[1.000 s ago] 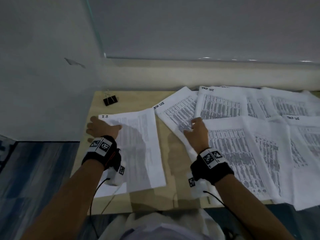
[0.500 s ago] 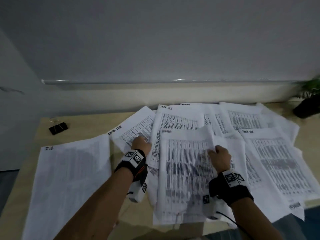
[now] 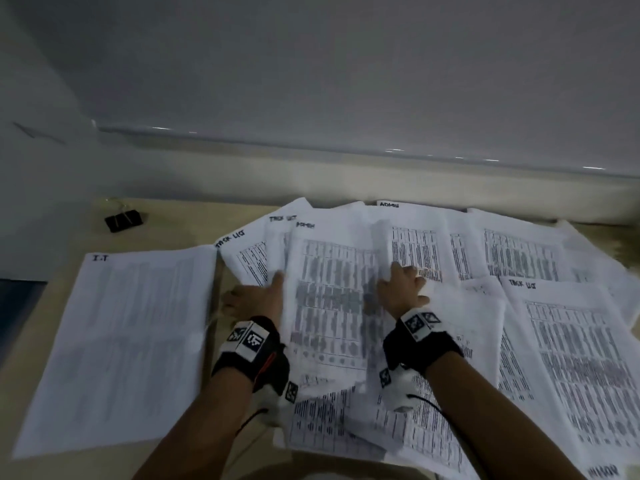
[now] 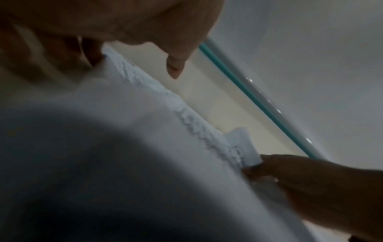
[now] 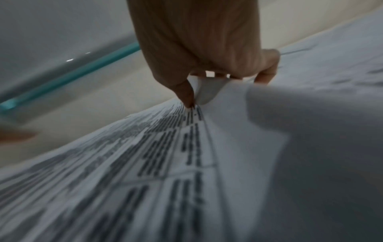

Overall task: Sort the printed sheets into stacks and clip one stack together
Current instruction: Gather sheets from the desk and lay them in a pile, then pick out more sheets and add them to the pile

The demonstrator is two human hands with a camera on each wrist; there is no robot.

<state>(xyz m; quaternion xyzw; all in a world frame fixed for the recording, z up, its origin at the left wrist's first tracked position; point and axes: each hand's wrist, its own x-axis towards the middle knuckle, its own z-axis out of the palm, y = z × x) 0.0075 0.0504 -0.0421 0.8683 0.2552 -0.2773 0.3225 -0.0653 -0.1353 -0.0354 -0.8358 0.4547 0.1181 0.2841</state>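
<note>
Two hands work one printed sheet lying atop a loose spread of papers on a wooden desk. At its left edge the left hand has its thumb over the sheet, fingers hidden beneath. On the right edge the right hand pinches a curled fold of it between fingertips. Well left lies a separate stack headed "I.T"; a black binder clip sits at the far left corner.

I see thin white matt paper sheets printed with grey tables, lying on a pale matt wooden desk. Left of them sits a black binder clip (wire handles look metal). Behind runs a glossy grey wall panel.
</note>
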